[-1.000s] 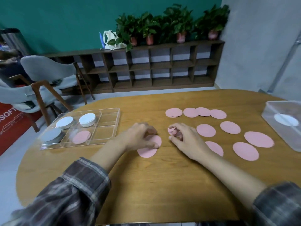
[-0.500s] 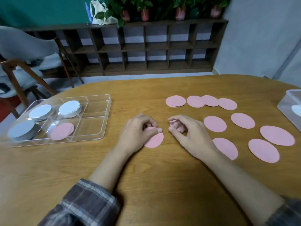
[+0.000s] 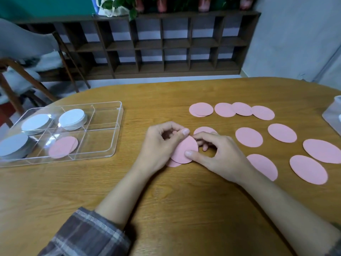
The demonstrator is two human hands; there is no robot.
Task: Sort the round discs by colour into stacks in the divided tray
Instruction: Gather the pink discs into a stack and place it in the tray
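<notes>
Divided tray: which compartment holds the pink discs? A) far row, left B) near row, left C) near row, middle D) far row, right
C: the pink discs lie in the middle compartment of the near row of the divided tray. The whitish stacks fill far left, far middle and near left.

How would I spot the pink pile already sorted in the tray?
Find the clear divided tray on the left of the table. In its near row, middle compartment, lies the pink stack, the only pink among pale stacks.
</notes>
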